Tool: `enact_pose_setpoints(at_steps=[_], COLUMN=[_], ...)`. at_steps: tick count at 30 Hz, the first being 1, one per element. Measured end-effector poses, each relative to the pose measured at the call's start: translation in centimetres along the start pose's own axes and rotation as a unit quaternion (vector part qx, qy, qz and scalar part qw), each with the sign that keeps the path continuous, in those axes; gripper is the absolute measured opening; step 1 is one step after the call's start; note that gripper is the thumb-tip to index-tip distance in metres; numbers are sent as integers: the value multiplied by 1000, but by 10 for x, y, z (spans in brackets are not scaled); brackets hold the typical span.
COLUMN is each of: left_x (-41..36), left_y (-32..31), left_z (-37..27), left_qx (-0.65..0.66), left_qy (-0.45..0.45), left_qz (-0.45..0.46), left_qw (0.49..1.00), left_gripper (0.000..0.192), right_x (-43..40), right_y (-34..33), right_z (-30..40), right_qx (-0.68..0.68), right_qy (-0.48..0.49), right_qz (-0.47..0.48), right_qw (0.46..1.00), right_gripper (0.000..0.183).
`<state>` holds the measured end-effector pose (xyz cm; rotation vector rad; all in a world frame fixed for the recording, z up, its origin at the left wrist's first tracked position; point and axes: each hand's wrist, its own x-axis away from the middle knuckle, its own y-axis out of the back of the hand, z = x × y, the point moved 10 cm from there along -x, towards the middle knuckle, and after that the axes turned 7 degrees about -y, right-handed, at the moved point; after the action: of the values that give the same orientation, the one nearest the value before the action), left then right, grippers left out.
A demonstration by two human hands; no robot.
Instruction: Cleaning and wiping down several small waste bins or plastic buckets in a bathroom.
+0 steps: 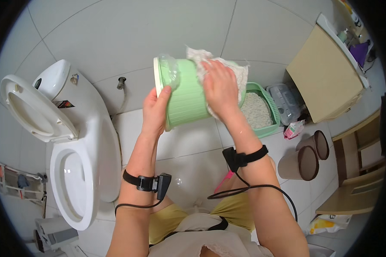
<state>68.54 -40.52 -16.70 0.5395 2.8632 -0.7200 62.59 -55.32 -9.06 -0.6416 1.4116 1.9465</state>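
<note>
A light green plastic bin point(188, 99) with ridged sides and a cream rim lies on its side in the air before me, its rim to the left. My left hand point(156, 107) grips the rim end, thumb on the outer wall. Clear plastic film point(169, 72) from a liner folds over the rim just above that thumb. My right hand point(220, 85) presses a whitish cloth point(241, 72) flat against the bin's side near its base. Part of the cloth is hidden under my palm.
A white toilet point(74, 180) with raised lid stands at left. Behind the bin at right are a green litter tray point(270, 128) with pale granules, a clear plastic container point(284, 102) and a beige cabinet point(325, 77). Brown bins point(289, 165) and a wooden chair point(344, 199) stand at far right.
</note>
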Motion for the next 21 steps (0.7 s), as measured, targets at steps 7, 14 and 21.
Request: enact_pose_setpoints(at_steps=[7, 14, 21], left_x=[4, 4, -6], left_y=[1, 15, 18], left_z=[6, -9, -1], left_qx=[-71, -76, -71], left_qy=[-16, -34, -40], left_qz=[50, 18, -16], left_qw=[996, 996, 997], left_gripper=[28, 27, 25], right_x=[14, -26, -16], right_y=[-19, -49, -41], right_z=[59, 0, -14], right_qx=[-71, -128, 6], right_qy=[117, -29, -38], right_qz=[11, 171, 87], right_qw=[990, 976, 996], right_gripper=[33, 33, 32])
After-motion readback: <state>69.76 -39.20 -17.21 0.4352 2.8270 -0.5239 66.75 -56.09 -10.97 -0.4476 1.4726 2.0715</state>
